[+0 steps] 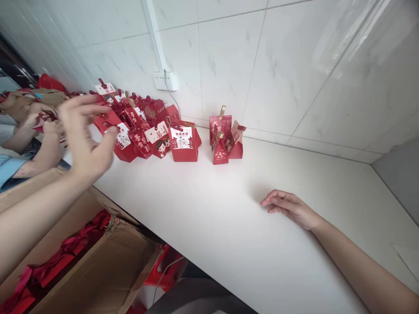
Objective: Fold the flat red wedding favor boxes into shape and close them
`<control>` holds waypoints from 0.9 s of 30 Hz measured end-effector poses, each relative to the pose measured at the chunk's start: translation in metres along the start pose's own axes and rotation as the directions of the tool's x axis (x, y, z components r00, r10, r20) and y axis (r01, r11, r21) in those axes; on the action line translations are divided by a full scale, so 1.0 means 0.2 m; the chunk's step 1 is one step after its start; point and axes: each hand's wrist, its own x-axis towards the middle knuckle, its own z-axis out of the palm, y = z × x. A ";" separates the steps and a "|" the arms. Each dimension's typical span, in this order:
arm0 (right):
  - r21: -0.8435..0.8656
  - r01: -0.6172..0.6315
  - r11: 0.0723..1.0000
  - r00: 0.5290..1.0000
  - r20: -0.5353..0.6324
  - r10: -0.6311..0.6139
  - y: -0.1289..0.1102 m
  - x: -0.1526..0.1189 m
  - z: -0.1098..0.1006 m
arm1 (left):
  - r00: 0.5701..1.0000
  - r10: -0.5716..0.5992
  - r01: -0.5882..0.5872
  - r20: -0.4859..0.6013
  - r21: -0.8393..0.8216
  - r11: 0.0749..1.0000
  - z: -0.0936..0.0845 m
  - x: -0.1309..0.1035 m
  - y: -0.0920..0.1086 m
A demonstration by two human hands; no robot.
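Note:
My left hand is raised at the left, thumb and fingers spread, with nothing in it. Behind its fingertips stands a crowd of red gift boxes tied with ribbons and hung with printed tags. At the right end of that crowd is a red box with a white printed label. A separate small cluster holds a few red boxes with gold and dark red ribbon loops. My right hand rests at the white table, fingers loosely curved and apart, holding nothing and not touching the boxes.
An open cardboard carton stands below the table's left edge, with red ribboned boxes beside its wall. Co-workers' hands handle something dark red at far left. A power socket with a cable is on the tiled wall. A red stool sits underneath.

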 end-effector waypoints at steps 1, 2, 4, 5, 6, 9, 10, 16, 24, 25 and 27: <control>-0.030 0.012 0.999 1.000 0.020 -0.011 0.00 0.00 0.01 | 0.987 0.138 -0.130 0.079 -0.103 0.986 0.10 0.02 0.10; -0.049 0.024 0.998 0.999 0.035 -0.022 -0.01 0.00 0.01 | 0.967 0.206 -0.174 0.146 -0.208 0.963 0.21 0.02 0.19; -0.044 0.042 0.998 0.998 0.047 -0.040 -0.01 0.01 0.01 | 0.931 0.222 -0.088 0.290 -0.412 0.907 0.49 -0.04 0.34; -0.021 0.045 0.999 0.998 0.044 -0.044 -0.01 0.01 0.01 | 0.907 0.190 0.008 0.376 -0.467 0.884 0.65 -0.08 0.39; 0.010 0.045 0.999 0.998 0.038 -0.045 0.00 0.02 0.01 | 0.889 0.132 0.111 0.438 -0.486 0.867 0.81 -0.12 0.44; 0.096 0.045 0.994 0.999 0.018 -0.047 0.00 0.03 -0.01 | 0.844 -0.243 0.460 0.478 -0.415 0.785 1.21 -0.22 0.56; 0.113 0.048 0.992 0.999 0.017 -0.050 0.01 0.03 -0.01 | 0.821 -0.337 0.530 0.461 -0.393 0.752 1.31 -0.24 0.59; 0.112 0.075 0.991 0.995 0.056 -0.082 -0.01 0.05 -0.02 | 0.848 -0.459 0.530 0.266 -0.477 0.702 1.50 -0.36 0.58; -0.092 0.281 0.955 0.934 -0.201 -0.294 0.02 0.10 0.00 | 0.698 -0.126 0.716 0.705 -0.682 0.153 1.45 -0.53 0.61; -0.180 0.315 0.932 0.897 -0.264 -0.354 0.02 0.10 0.00 | 0.675 -0.055 0.735 0.736 -0.665 0.134 1.45 -0.55 0.66; -0.387 0.373 0.843 0.789 -0.346 -0.508 0.01 0.09 0.00 | 0.641 0.069 0.742 0.765 -0.640 0.198 1.46 -0.57 0.75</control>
